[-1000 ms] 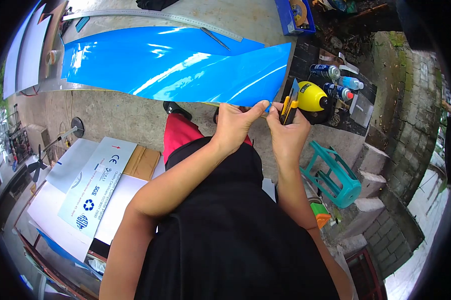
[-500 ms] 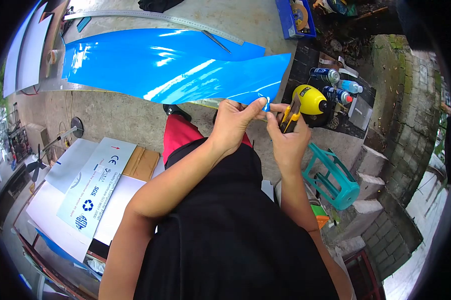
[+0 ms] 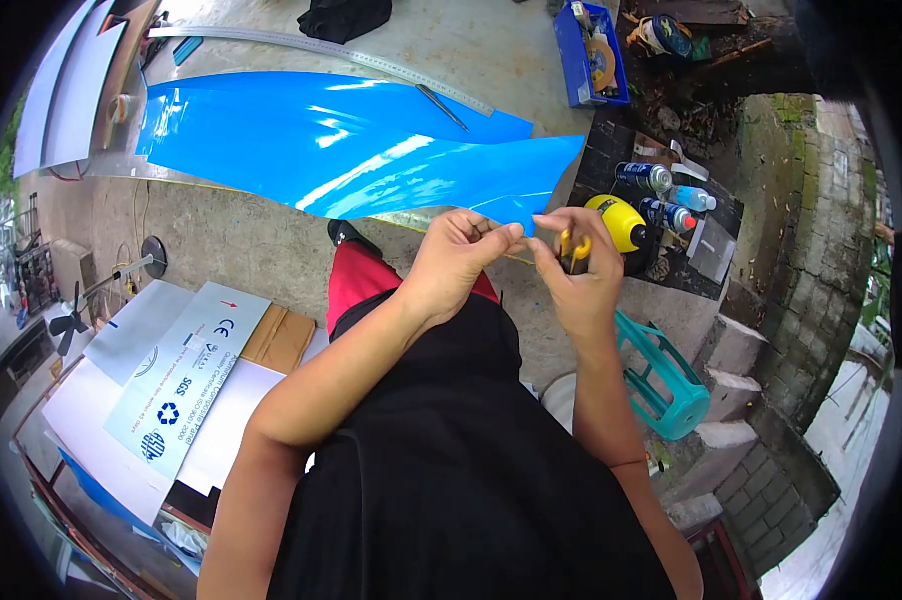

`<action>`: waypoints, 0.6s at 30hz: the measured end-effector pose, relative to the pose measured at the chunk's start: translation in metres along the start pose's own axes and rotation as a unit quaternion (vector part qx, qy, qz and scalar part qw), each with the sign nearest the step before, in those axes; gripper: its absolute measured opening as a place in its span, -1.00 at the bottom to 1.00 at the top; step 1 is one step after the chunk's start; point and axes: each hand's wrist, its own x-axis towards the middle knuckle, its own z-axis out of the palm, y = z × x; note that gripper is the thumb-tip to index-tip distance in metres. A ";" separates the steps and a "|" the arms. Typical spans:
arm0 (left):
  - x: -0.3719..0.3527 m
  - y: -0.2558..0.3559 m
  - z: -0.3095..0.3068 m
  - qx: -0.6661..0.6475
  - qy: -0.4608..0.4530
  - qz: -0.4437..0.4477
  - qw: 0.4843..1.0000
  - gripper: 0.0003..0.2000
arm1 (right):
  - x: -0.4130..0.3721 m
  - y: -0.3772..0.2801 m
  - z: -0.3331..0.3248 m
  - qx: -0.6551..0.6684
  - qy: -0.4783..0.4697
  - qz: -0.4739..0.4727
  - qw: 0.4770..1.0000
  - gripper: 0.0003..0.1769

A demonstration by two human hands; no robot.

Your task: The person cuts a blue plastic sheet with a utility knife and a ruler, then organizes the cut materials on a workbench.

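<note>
A glossy blue sheet lies across the worktable, its near right corner curling over the edge. My left hand pinches that corner between thumb and forefinger. Close against it, my right hand has its thumb and forefinger at the same corner. A hand tool with yellow-and-black handles is tucked in my right palm; its working end is hidden by the fingers. On the sheet's far edge rests a dark pen-like tool, beside a long metal ruler.
A yellow bottle, spray cans and a blue bin are at the right. Below them stands a green stool. Printed panels and a fan are at the left. Black cloth lies at the back.
My right hand has turned, so the tool's metal end, visible before, no longer shows. Both hands have come slightly lower in view, still at the sheet's corner. The view has shifted a little.
</note>
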 end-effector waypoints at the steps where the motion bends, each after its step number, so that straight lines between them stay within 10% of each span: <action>1: 0.000 0.002 0.000 0.019 0.005 0.002 1.000 -0.90 | -0.001 0.000 0.000 0.000 -0.001 -0.003 1.000 -0.71; 6: -0.003 0.004 0.003 0.006 0.026 0.013 1.000 -0.88 | -0.007 0.001 0.009 0.181 0.005 0.160 0.970 -0.83; 18: -0.015 0.009 0.005 -0.043 0.027 0.005 0.999 -0.91 | -0.009 -0.005 0.023 0.208 0.051 0.101 0.972 -0.88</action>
